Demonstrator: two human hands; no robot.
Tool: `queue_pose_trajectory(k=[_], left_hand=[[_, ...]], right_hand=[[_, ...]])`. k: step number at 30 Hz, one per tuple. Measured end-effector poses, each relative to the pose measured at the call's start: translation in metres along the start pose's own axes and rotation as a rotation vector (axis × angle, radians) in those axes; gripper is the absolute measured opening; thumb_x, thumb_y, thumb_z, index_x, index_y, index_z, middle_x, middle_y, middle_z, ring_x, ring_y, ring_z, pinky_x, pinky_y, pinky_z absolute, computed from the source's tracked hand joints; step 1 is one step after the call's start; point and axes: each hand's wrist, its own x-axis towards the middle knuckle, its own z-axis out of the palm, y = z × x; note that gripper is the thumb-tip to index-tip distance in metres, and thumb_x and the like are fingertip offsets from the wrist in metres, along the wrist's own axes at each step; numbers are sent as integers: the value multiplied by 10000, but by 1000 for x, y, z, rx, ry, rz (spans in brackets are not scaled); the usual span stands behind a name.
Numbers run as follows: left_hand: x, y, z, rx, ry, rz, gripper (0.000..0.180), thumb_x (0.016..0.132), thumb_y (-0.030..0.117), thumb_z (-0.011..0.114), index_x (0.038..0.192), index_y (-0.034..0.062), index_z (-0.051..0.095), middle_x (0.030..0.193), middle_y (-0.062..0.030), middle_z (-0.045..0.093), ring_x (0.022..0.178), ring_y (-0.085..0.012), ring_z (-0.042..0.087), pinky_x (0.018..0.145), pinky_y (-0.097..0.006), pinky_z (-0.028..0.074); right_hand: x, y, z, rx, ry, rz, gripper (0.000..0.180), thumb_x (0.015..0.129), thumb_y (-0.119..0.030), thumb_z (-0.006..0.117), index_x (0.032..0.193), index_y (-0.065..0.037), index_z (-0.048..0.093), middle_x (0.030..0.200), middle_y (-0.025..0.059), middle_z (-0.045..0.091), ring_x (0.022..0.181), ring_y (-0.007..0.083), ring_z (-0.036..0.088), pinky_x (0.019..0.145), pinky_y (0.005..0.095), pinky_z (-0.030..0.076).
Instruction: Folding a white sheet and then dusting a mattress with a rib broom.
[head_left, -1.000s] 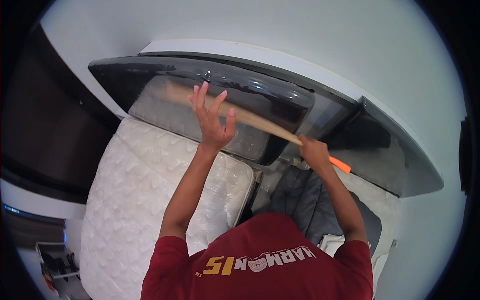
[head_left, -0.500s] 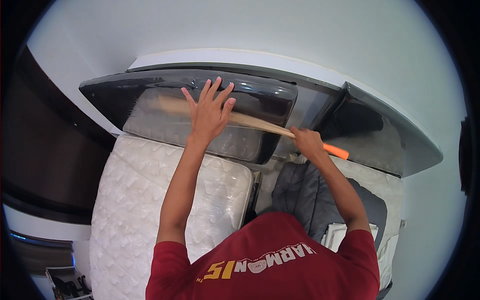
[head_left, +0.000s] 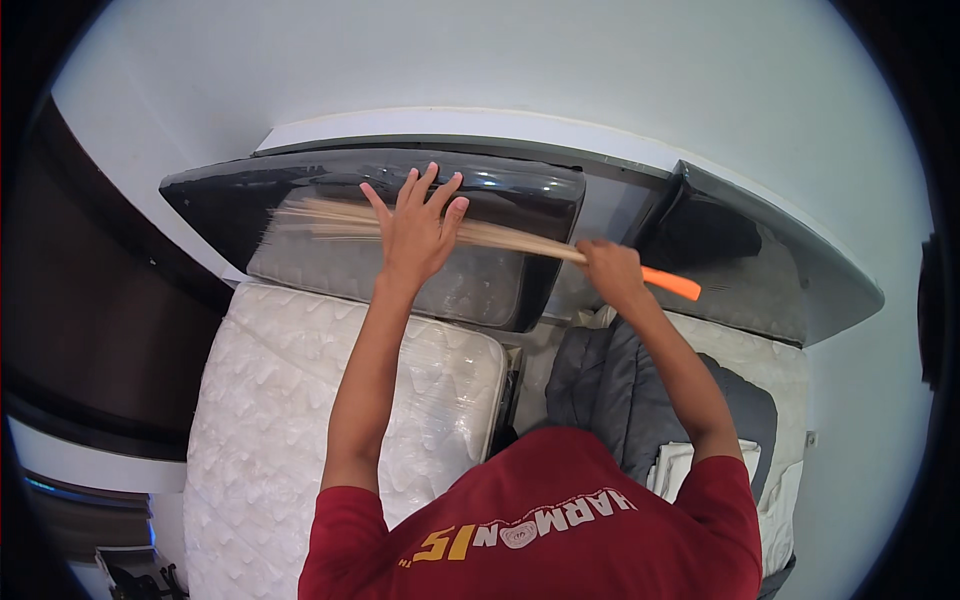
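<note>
In my right hand (head_left: 612, 270) is a stick broom (head_left: 510, 238) with an orange handle end, gripped near where its pale bristles begin. The bristles run leftward across the front of a dark headboard (head_left: 500, 190) under a clear plastic cover, fanning out at their tips. My left hand (head_left: 418, 232) is spread with its fingers pointing up, over the headboard's face. It hides part of the bristles; whether it presses on the plastic or the broom, I cannot tell.
Below the headboard lies a white quilted mattress (head_left: 290, 400) in plastic. A second headboard (head_left: 760, 265) stands to the right, above a bed with a dark grey quilt (head_left: 600, 370) and folded white cloth (head_left: 676, 466). A dark panel (head_left: 100, 300) is at the left.
The broom's bristles, blurred before, now show sharply, and the orange handle end has shifted slightly. My left hand stays spread in nearly the same place.
</note>
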Motion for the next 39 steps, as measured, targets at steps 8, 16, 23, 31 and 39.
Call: queue_pose_trajectory(k=[8, 16, 23, 31, 39], left_hand=[[-8, -6, 2, -7, -25, -15, 414, 943, 458, 407, 1252, 229, 561, 1364, -102, 459, 1301, -290, 373, 1045, -663, -49], [-2, -1, 6, -33, -25, -28, 425, 936, 474, 412, 1261, 240, 554, 1379, -100, 442, 1307, -294, 361, 1058, -646, -38], [-9, -9, 13, -96, -58, -52, 447, 930, 457, 442, 1324, 251, 487, 1433, -99, 365, 1355, -307, 278, 1070, -635, 44], [-20, -10, 26, -190, -89, -15, 601, 883, 358, 564, 1425, 263, 321, 1529, -83, 144, 1398, -387, 104, 1042, -659, 158], [-18, -8, 37, -240, -82, 2, 601, 887, 354, 560, 1427, 252, 316, 1533, -94, 123, 1401, -395, 71, 1042, -664, 141]], right_hand=[[17, -2, -42, -158, 19, -54, 139, 733, -186, 643, 853, -127, 605, 766, 66, 601, 743, 262, 619, 616, 384, 474], [-23, 10, 65, 55, -144, 25, 174, 792, -273, 625, 888, -128, 641, 754, 107, 652, 714, 315, 646, 611, 436, 510], [-47, 47, 110, -167, -418, 60, 191, 763, -273, 641, 884, -132, 687, 732, 132, 655, 718, 304, 652, 631, 433, 519], [-64, 37, 125, 229, -299, 142, 261, 842, -355, 581, 921, -116, 653, 788, 159, 640, 797, 378, 613, 673, 461, 492], [-100, 66, 186, -124, -703, 203, 387, 827, -442, 595, 947, -82, 671, 945, 152, 665, 884, 322, 651, 789, 427, 516]])
